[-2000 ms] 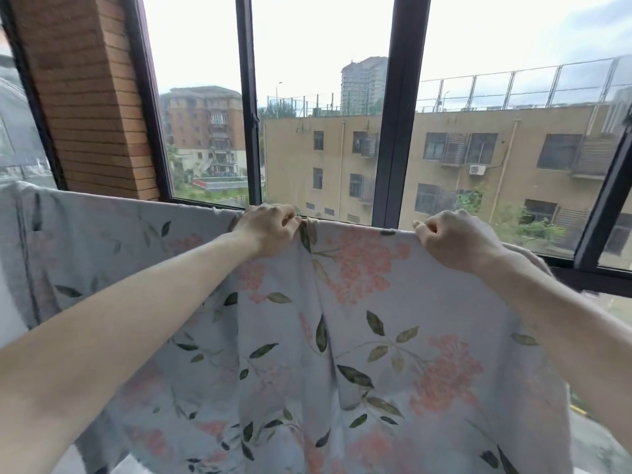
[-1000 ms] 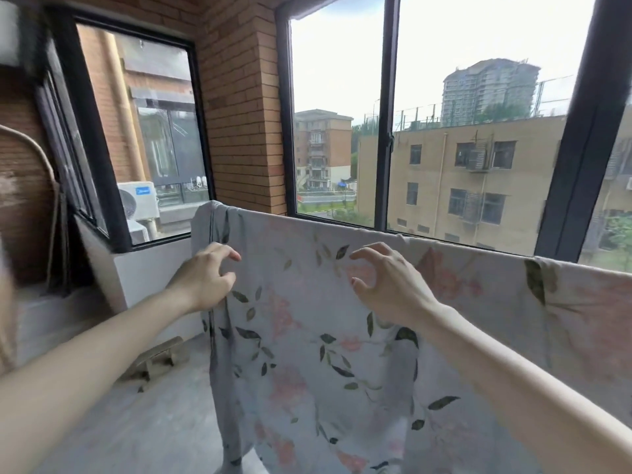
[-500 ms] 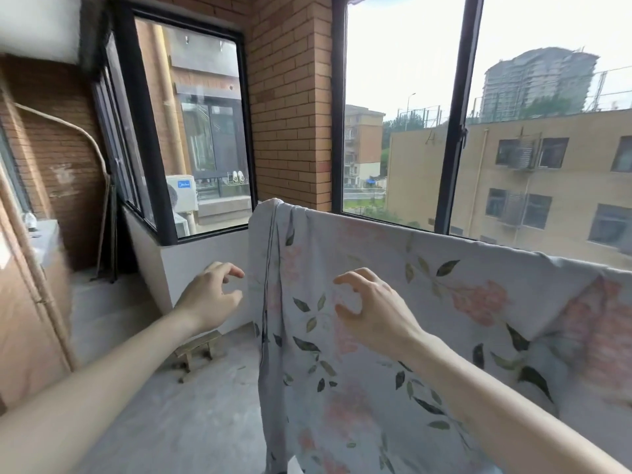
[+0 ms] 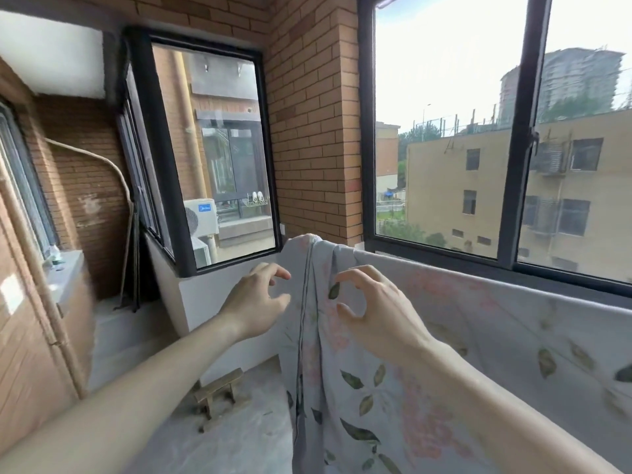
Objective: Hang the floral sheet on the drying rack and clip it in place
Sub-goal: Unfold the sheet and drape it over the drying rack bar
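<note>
Brick walls and black-framed windows enclose this balcony corner, with a small wooden stool on the grey floor below. Across the view, the floral sheet hangs draped over what must be the drying rack, whose bar is hidden under the cloth; the sheet's bunched left end peaks just in front of the brick pillar.

Two seconds ago both hands were clamped on the top edge near the middle of the sheet. Since then they have let go and travelled along to this left end, the view swinging with them. Now the left hand hovers just beside the hanging side edge, fingers loosely spread, gripping nothing. The right hand is in front of the cloth with fingers and thumb curved apart, also empty; whether its fingertips brush the fabric I cannot tell.

Judging from this, the draping is largely done and the end is about to be straightened. No clip is in view, so the clipping step is not yet begun.
</note>
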Demonstrator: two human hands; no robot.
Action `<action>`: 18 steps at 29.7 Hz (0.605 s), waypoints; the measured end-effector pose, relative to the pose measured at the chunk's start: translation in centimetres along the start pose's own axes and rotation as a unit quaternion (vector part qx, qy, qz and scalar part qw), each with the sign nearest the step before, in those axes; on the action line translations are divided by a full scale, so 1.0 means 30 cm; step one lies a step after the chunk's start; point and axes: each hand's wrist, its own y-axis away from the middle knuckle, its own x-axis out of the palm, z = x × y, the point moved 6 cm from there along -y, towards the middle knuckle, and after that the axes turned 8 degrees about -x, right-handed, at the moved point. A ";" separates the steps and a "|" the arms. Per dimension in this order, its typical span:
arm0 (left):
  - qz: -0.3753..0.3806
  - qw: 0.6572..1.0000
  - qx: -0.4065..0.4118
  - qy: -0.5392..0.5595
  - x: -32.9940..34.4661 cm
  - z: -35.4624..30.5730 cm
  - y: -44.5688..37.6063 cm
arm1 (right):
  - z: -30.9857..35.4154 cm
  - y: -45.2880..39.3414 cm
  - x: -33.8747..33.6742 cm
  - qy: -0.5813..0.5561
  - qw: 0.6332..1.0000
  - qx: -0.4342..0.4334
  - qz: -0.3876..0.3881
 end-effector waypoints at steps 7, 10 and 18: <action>-0.011 0.999 0.021 0.030 0.007 0.052 -0.306 | -0.078 -0.296 0.060 0.028 0.999 -0.015 -0.033; -0.012 0.998 0.045 0.041 0.020 0.083 -0.411 | -0.097 -0.388 0.115 0.050 0.998 -0.030 -0.028; 0.011 0.991 0.096 0.098 0.065 0.146 -0.708 | -0.186 -0.528 0.200 0.129 0.991 0.036 0.010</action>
